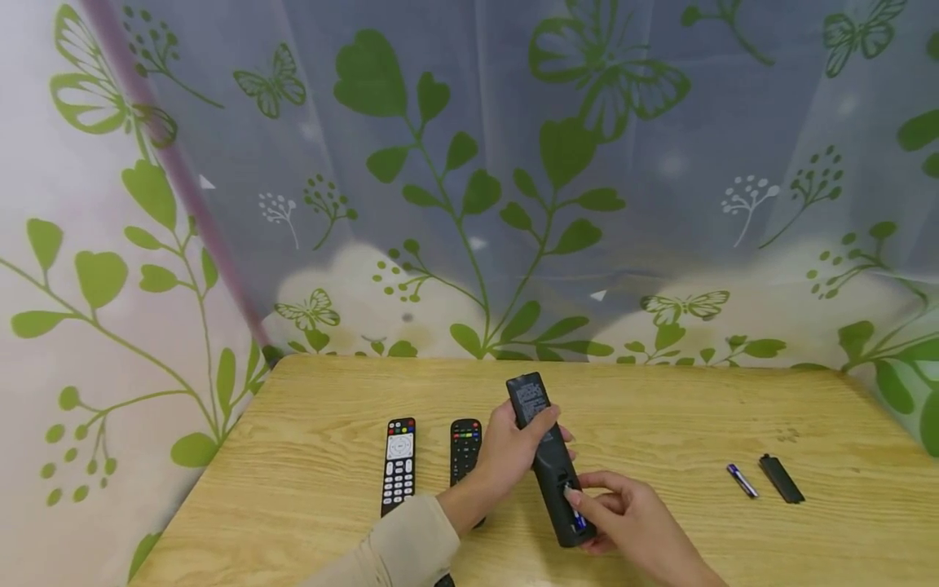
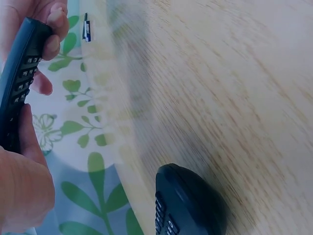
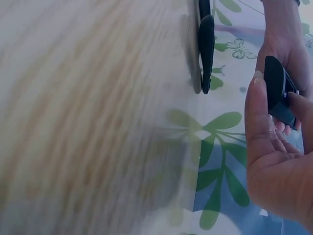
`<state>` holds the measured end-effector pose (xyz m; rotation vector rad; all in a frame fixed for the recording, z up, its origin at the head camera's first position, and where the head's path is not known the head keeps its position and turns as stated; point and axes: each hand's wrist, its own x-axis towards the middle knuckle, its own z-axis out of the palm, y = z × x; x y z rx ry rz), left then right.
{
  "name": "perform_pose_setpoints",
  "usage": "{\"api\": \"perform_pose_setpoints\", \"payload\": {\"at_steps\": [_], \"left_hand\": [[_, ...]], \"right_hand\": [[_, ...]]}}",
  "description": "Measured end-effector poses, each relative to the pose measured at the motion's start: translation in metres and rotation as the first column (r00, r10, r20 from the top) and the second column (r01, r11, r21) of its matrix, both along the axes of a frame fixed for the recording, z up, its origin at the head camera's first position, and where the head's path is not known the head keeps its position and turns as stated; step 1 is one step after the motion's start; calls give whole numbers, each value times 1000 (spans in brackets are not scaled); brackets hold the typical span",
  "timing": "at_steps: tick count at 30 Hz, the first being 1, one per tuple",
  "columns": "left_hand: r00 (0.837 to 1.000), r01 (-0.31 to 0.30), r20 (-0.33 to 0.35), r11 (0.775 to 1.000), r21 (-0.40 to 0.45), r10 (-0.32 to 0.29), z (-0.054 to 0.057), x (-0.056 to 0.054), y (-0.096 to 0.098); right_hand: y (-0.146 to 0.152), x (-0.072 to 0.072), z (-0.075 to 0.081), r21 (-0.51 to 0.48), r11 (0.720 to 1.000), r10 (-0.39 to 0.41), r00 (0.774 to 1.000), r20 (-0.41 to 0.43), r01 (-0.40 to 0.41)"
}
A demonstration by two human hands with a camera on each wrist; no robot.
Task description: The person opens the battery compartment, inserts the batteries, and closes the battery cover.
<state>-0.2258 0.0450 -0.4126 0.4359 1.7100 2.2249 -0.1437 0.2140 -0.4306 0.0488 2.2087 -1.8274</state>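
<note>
My left hand (image 1: pixel 506 444) grips a black remote control (image 1: pixel 550 466), its back turned up, the thumb across the labelled upper part. Its battery compartment lies uncovered at the lower end, with a blue-and-silver battery (image 1: pixel 579 520) in it. The thumb of my right hand (image 1: pixel 634 514) presses at the compartment, while the other fingers curl round the remote's side and underside. Buttons on the remote's front (image 2: pixel 24 81) face the left wrist camera. Whether a second battery lies under the thumb is hidden. Off to the right, a loose battery (image 1: pixel 742 481) lies beside a black battery cover (image 1: pixel 782 478).
Left of the held remote, a remote with white keys (image 1: pixel 398 469) and a black remote with coloured keys (image 1: pixel 464 448) lie on the wooden table (image 1: pixel 315 408), partly behind my left arm. A patterned curtain (image 1: pixel 455 269) hangs along the table's back edge.
</note>
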Motion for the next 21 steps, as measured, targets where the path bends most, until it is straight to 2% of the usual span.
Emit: {"api": "perform_pose_setpoints", "payload": {"at_steps": [6,10,12,14,15,17,21], "left_hand": [[1000,19,-13,1000,9,-19,0,-1,1],[1000,-8,-13,1000,1,8,1,-2,-2],[1000,-27,-11,1000,-5,26,2,-4,-3],[999,-45,-4,999,-9,45,2,-5,-5],[999,-51,1,999,-11,51,1,-6,-5],[998,-57,14,998,-6,57,1,-7,-7],[998,-54,31,999,2,54,-2,-8,-7]], "right_hand": [[6,-1,-1,26,999,32,999,-2,-32],[19,-3,3,96,993,68,997,-46,-63],[32,-5,6,164,986,56,994,-90,-41],[48,-6,9,245,969,18,991,-129,14],[59,-7,11,296,954,3,989,-149,42],[81,-9,13,414,905,-28,984,-174,100],[129,-14,14,627,762,-32,978,-208,159]]}}
